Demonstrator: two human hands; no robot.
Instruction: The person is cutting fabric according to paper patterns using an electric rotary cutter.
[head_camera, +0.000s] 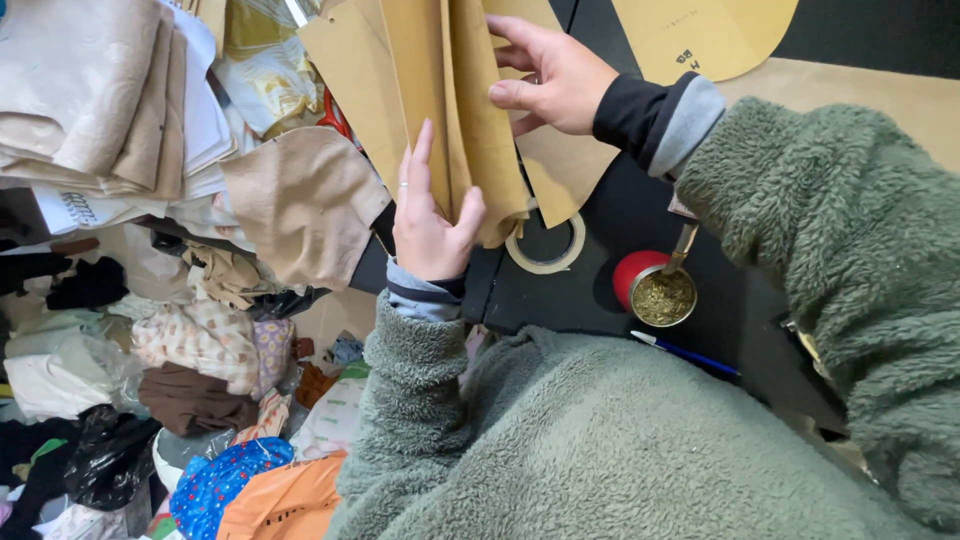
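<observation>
My left hand (430, 215) grips the lower end of a stack of tan paper pattern pieces (440, 90), thumb on one side and fingers on the other. My right hand (550, 75) lies on the right side of the same stack, fingers spread among the sheets. Both arms wear a green fleece with a dark and grey cuff underneath. The pieces hang over a black table (620, 220). A roll of masking tape (545, 245) lies just below the stack.
A red-bottomed metal cup of green herb (660, 292) with a metal straw stands on the table, a blue pen (685, 352) near it. Another tan pattern piece (700, 35) lies at the top right. Folded beige fabrics (110, 100) and heaps of cloth and bags (190, 370) fill the left.
</observation>
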